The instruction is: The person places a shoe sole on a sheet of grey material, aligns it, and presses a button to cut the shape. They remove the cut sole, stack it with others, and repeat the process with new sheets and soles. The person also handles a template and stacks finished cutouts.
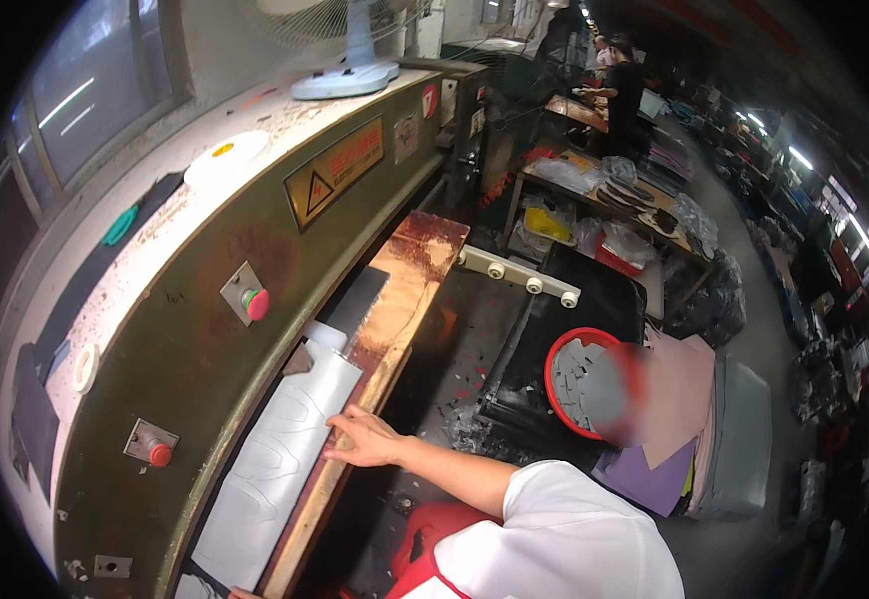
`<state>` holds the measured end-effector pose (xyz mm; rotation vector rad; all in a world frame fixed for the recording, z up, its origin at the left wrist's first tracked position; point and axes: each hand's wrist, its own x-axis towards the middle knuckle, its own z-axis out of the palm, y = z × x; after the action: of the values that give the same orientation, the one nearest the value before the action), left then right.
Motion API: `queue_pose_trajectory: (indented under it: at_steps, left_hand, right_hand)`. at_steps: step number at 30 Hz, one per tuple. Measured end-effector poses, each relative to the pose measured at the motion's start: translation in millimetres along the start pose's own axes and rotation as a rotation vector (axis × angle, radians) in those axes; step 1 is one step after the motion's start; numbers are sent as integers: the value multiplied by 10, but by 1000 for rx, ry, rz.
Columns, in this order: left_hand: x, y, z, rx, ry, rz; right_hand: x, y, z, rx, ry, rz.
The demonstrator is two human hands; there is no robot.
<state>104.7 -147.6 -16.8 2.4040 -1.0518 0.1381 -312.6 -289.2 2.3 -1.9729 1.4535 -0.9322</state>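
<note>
Nearby, red basket (557, 355) holds grey cut pieces; right hand (366, 436) rests flat, open, on white sheet (275, 459).

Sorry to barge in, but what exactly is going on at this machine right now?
A person in a white sleeve stands at a big press-type machine with red buttons on its front. Their right hand lies flat on a pale grey sheet with shoe-sole outlines marked on it, which lies on the wooden board under the machine's head. Only a fingertip of the left hand shows at the lower edge, by the sheet's near end. A red basket of grey cut pieces sits to the right.
</note>
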Motion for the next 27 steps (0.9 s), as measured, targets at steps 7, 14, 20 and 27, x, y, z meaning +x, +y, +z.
queue_pose_trajectory:
  at_steps: [7, 14, 20, 27]
  left_hand:
    - [-743, -116, -380, -19, -46, 9]
    - [-1259, -426, -883, -49, -228, 188]
    - [-1467, -454, -1215, 169, 45, 43]
    - [-1500, 545, -1048, -126, -51, 286]
  right_hand:
    - [-536, -111, -325, -197, -89, 93]
    - [-208, -180, -525, -360, 290, -17]
    - [-213, -222, -627, -421, 4, 140]
    - [-554, -49, -1108, -200, -81, 200]
